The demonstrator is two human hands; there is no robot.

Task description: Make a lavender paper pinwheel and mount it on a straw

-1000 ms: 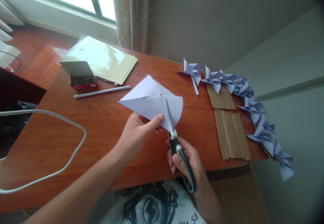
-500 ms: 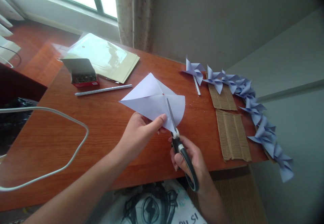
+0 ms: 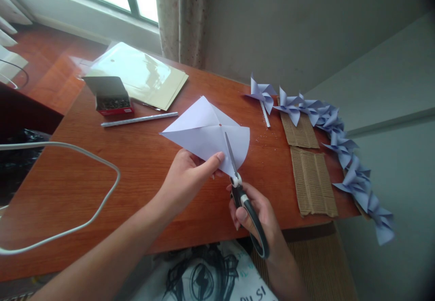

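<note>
A pale lavender-white, four-cornered paper sheet (image 3: 207, 138) is held up over the reddish-brown wooden table (image 3: 136, 167). The left hand (image 3: 186, 174) pinches the sheet's lower edge, thumb on top; the right hand (image 3: 265, 214) lies below and right of the sheet, gripping metal-bladed scissors with black-and-white handles (image 3: 244, 198), one blade visible over the sheet's near corner. The sheet has a pointed left tip, a bowed right side, a small reddish spot near its middle, and lines running in from its corners. Folded lavender-white paper pinwheels (image 3: 288, 104) stand well right of the sheet.
</note>
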